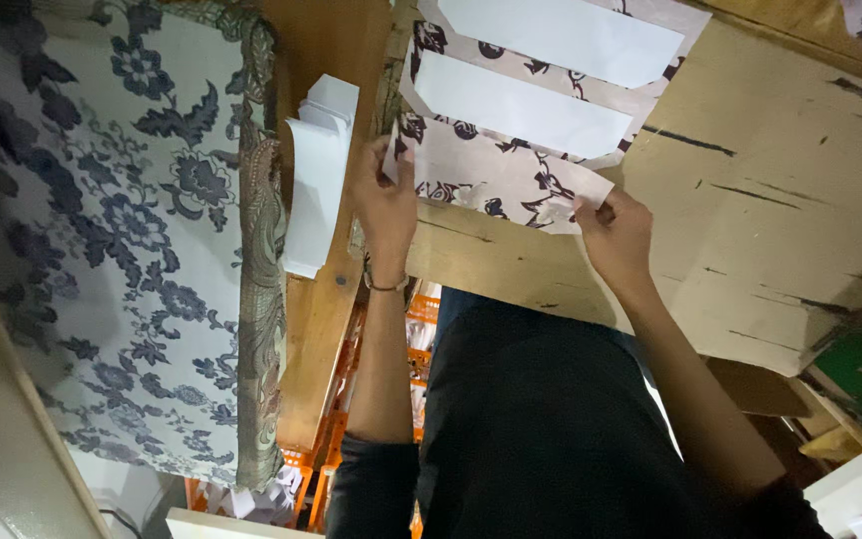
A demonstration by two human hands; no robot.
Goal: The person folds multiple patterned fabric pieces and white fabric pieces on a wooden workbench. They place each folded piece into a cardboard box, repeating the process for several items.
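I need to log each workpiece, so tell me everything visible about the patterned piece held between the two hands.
The flat cream piece with a dark floral print looks like thin paper or fabric, long and narrow with angled ends. It lies on the worn, scratched pale wooden tabletop, just below two similar pieces overlaid with plain white strips. The left hand pinches its left end and the right hand grips its right corner. Which material it is cannot be told.

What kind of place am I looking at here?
Probably a small craft or packaging workshop: both hands hold a patterned paper piece on a worn wooden worktable, beside stacked white sheets and floral fabric.
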